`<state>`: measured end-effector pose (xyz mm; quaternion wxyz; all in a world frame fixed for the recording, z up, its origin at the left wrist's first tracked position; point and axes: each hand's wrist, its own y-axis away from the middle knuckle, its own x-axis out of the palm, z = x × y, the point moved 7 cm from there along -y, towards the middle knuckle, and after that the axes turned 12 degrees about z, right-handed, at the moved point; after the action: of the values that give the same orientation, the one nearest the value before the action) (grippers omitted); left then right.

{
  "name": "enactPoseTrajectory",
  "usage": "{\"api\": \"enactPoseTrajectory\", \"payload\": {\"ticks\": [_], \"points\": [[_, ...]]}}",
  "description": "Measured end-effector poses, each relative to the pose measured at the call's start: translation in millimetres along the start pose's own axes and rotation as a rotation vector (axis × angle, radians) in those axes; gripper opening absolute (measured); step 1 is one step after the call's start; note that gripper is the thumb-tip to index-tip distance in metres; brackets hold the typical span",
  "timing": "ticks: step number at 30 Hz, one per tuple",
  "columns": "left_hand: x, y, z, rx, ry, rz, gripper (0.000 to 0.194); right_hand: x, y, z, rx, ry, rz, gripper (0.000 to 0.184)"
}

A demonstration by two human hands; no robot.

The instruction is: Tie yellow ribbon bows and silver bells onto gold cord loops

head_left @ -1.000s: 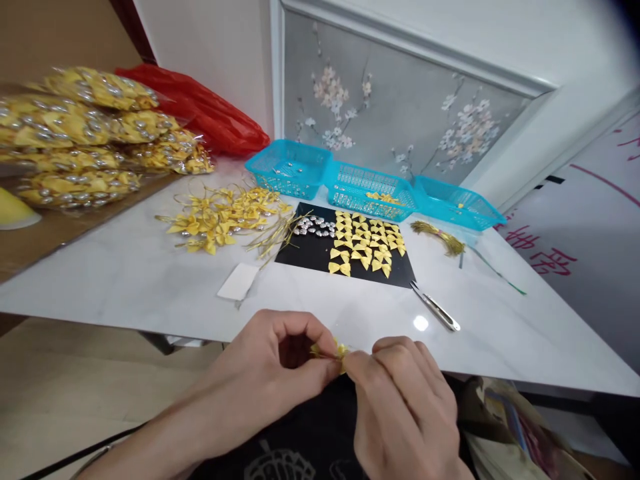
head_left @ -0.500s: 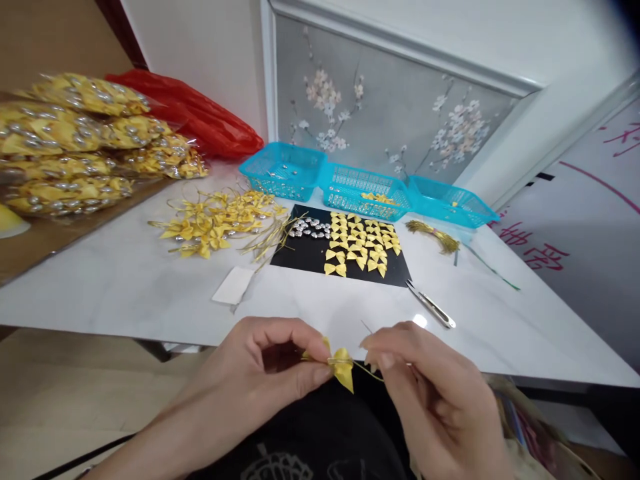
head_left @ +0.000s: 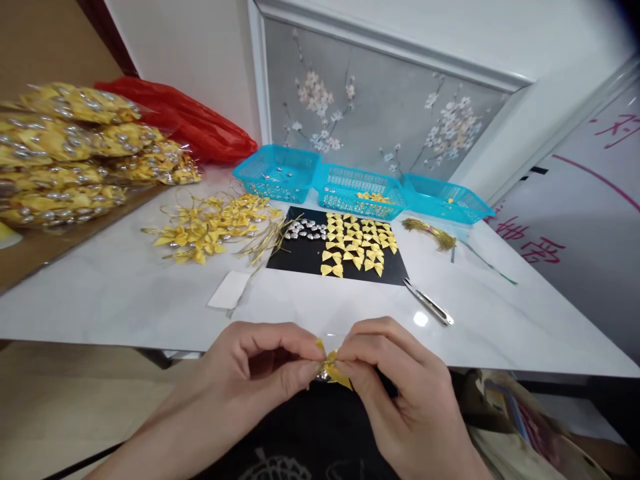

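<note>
Just beyond the table's front edge, a yellow ribbon bow (head_left: 341,377) is held between both hands. My left hand (head_left: 267,367) is closed on its left side, thumb against index finger. At the bow's middle, my right hand (head_left: 395,373) pinches from the other side, its fingertips nearly meeting the left ones. A thin gold tie crosses the bow there, mostly hidden by the fingers. Under it shows a shiny silver bead (head_left: 323,376). On the table lies a black mat (head_left: 295,260) with rows of yellow bows (head_left: 354,253) and a cluster of silver beads (head_left: 306,229).
Blue baskets (head_left: 277,175) line the back. Tied bows (head_left: 205,230) are heaped left, beside loose gold ties (head_left: 260,245) and a white card (head_left: 229,290). Small snips (head_left: 429,303) and a gold tie bundle (head_left: 430,233) lie right. Bagged bows (head_left: 60,143) and red plastic (head_left: 180,117) stand far left.
My right hand has moved left, from the gold tie's free length to the bow's middle. The bow has tilted, and a silver bead now shows beneath it. My view has shifted slightly.
</note>
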<state>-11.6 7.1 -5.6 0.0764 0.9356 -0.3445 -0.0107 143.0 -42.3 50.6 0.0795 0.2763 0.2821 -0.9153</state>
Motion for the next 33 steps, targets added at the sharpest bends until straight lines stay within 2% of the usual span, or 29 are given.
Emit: {"api": "enactPoseTrajectory", "payload": {"ticks": [6,10,15,18,22,25,29,33], "points": [[0.0,-3,-2,-0.010,0.026,-0.001,0.007,7,6,-2,-0.052,0.126,0.020,0.030],[3.1,-3,-4,-0.061,0.050,0.032,0.013,10,7,-5,-0.036,0.117,0.065,0.037],[2.5,-3,0,-0.115,0.139,-0.004,0.013,12,7,-5,-0.046,0.110,0.121,0.038],[3.5,-5,2,-0.112,0.154,0.015,0.011,11,7,-3,-0.083,0.152,0.083,0.034],[4.9,-5,0,-0.113,0.147,0.040,0.010,11,9,5,-0.198,0.230,0.051,0.031],[5.4,-4,-3,-0.112,0.150,0.012,0.010,11,10,8,-0.256,0.278,0.028,0.030],[4.9,-2,-4,-0.112,0.159,-0.052,0.009,10,12,7,-0.265,0.323,0.013,0.029],[4.5,-2,-3,-0.116,0.144,-0.035,0.009,11,13,8,-0.269,0.363,0.007,0.031]]}}
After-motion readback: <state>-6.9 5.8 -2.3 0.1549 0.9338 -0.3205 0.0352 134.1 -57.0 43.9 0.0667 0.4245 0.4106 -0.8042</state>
